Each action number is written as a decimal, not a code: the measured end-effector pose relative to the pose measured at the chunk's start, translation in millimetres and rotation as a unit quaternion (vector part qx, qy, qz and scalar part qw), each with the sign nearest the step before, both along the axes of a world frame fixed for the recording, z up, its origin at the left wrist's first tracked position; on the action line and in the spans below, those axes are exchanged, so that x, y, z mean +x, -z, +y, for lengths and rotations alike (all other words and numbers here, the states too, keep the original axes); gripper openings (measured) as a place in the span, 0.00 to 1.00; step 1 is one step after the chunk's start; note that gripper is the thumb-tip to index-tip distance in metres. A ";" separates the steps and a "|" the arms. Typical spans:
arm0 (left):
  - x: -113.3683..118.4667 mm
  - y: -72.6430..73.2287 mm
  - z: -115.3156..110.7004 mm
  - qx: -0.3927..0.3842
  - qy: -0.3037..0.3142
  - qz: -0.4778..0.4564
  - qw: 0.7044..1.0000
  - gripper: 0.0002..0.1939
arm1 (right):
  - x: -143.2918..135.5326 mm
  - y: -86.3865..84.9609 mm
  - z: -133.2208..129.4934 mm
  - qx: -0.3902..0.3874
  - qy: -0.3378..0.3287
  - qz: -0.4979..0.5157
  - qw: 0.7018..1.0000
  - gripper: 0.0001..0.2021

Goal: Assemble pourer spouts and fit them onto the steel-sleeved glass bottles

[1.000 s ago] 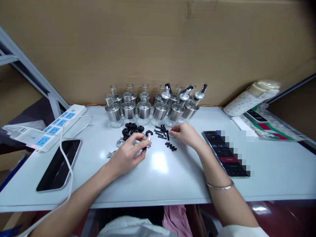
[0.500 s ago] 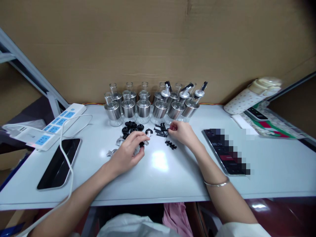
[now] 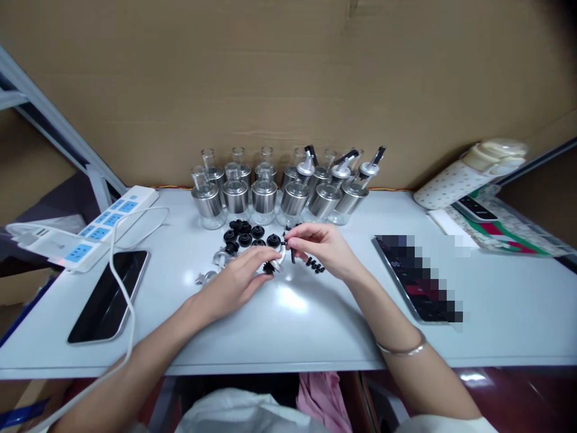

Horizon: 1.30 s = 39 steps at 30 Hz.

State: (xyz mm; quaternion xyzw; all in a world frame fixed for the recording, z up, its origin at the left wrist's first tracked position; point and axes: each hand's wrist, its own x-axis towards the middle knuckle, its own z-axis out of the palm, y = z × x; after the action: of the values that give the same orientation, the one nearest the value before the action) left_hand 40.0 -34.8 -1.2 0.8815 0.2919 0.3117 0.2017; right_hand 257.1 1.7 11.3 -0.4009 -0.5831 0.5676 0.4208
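Note:
My left hand (image 3: 234, 279) is closed on a bottle pourer (image 3: 281, 260), a silver spout with a black ribbed stopper at its lower end. Pinched in the fingertips of my right hand (image 3: 327, 246) is a thin black flap (image 3: 293, 256), held right against the spout's tip. Left of the pourer lie several black ribbed stoppers (image 3: 244, 239) and silver spout parts (image 3: 220, 257), some hidden by my left hand. Small black pieces (image 3: 315, 265) rest below my right hand, which covers most of the pile of black flaps.
Glass bottles with steel sleeves (image 3: 264, 193) stand in two rows at the back; three at the right carry pourers (image 3: 341, 171). A power strip (image 3: 108, 225) and a phone (image 3: 108, 297) lie left, another phone (image 3: 412, 282) right. A dotted tumbler (image 3: 451, 180) leans at the far right.
My right hand has moved left from the pile of black flaps with one flap in its fingers, up to the pourer. The left hand's pourer has shifted slightly right, its spout now pointing upward.

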 end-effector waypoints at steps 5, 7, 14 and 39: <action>0.0 -2.2 0.2 0.001 0.022 0.012 1.000 0.14 | -0.6 -3.6 -2.7 -0.014 -0.005 -0.022 1.000 0.09; -0.7 -3.1 -0.1 0.003 0.024 0.012 1.000 0.13 | 0.3 -6.5 -3.4 -0.025 -0.011 -0.011 1.000 0.08; -5.4 -1.6 2.7 -0.001 0.020 0.016 1.000 0.13 | 10.3 -12.5 -2.8 -0.090 -0.081 -0.004 0.993 0.15; -4.8 5.8 2.9 0.130 0.028 -0.063 0.989 0.13 | 1.3 5.7 -2.6 -0.126 -0.142 0.125 0.974 0.17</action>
State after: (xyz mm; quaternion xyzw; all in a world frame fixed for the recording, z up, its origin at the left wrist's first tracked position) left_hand 35.2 -31.9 -7.0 0.8866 0.2108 0.3964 0.1116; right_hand 258.4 -0.9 5.6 -0.2898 -0.5006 0.7360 0.3517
